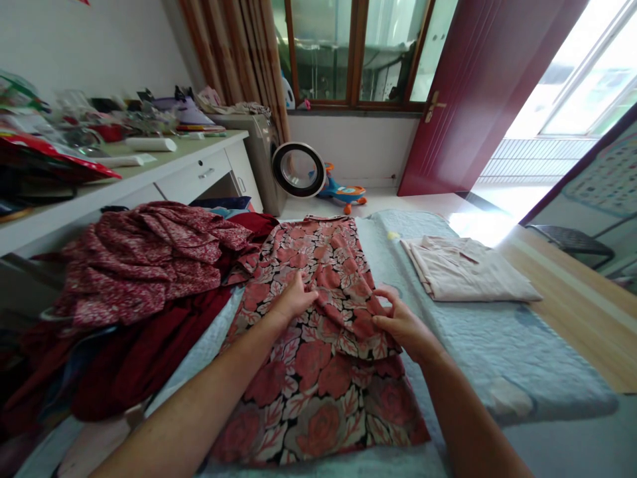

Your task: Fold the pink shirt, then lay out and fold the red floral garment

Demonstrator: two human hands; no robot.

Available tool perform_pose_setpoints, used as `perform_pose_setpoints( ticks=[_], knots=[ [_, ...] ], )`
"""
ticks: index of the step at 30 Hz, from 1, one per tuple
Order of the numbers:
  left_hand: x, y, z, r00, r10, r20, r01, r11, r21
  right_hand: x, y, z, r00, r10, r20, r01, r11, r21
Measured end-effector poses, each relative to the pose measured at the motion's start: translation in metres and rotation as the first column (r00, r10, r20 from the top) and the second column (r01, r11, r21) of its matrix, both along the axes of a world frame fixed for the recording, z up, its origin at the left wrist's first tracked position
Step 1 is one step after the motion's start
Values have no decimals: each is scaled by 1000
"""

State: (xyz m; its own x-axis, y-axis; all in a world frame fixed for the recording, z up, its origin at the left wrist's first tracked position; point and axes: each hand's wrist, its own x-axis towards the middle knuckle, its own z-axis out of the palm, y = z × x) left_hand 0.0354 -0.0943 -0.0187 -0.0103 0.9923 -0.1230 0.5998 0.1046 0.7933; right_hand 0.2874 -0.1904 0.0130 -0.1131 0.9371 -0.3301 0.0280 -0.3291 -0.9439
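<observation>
A red, grey and black floral garment [318,372] lies spread on a light blue quilted cover [448,338], its collar end away from me. One part of it is folded over the middle, with an edge above the wider hem. My left hand [297,297] pinches the cloth near the centre of the garment. At the garment's right edge, the thumb and fingers of my right hand [401,325] are closed on the fabric. A folded pale pink garment [468,269] lies on the cover to the right, apart from both hands.
Crumpled red-patterned clothes [154,259] and dark red cloth [149,352] are heaped at the left. Behind them stands a cluttered white desk [189,176]. A washing machine with its round door [298,170] open and a blue toy [346,192] are beyond the bed.
</observation>
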Motion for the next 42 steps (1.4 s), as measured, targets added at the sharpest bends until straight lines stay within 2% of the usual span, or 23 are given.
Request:
perform_pose_setpoints(
  ticks=[3,5,7,9,11,14,15,17,20,22,26,30,33,35,38,42],
  knots=[
    [4,0,3,996,-28,84,34,996,-77,5,-4,-2,1000,20,23,-20,1000,12],
    [13,-2,5,991,-30,130,38,997,-62,7,-5,-6,999,27,37,-27,1000,6],
    [22,-2,6,978,21,206,-13,999,-37,7,-7,-10,999,30,16,-30,1000,3],
    [30,-1,6,945,73,318,-57,997,-61,7,-9,-9,998,8,-60,-9,1000,-14],
    [36,-1,6,903,87,421,-45,993,-109,7,-11,-5,984,-51,-169,44,998,-45],
    [39,-6,12,866,79,493,-21,992,-122,7,-17,1,952,-121,-281,105,992,-71],
    [39,-9,15,835,88,544,-25,992,-122,7,-19,2,949,-130,-287,113,991,-72],
    [37,-19,22,726,117,677,-27,989,-143,8,-23,0,960,-138,-243,126,990,-64],
    [31,-36,31,558,168,813,53,970,-238,10,-29,-7,986,-135,-97,134,991,-15],
    [28,-47,35,531,182,828,130,948,-292,10,-32,-10,993,-120,-22,120,992,28],
    [30,-64,35,554,159,818,214,922,-324,11,-37,-8,994,-109,29,107,993,46],
    [41,-82,31,645,-4,764,329,903,-274,10,-41,-1,989,-120,-80,121,993,9],
    [46,-93,31,689,-103,718,313,935,-166,8,-46,2,968,-156,-199,160,987,1],
    [47,-100,29,679,-101,727,255,961,-104,9,-50,0,960,-173,-221,178,984,4],
    [47,-109,23,653,-65,755,212,972,-99,12,-57,-11,985,-150,-83,154,987,42],
    [50,-120,16,758,-40,651,200,964,-174,18,-61,-31,968,-112,227,67,979,195]
  ],
)
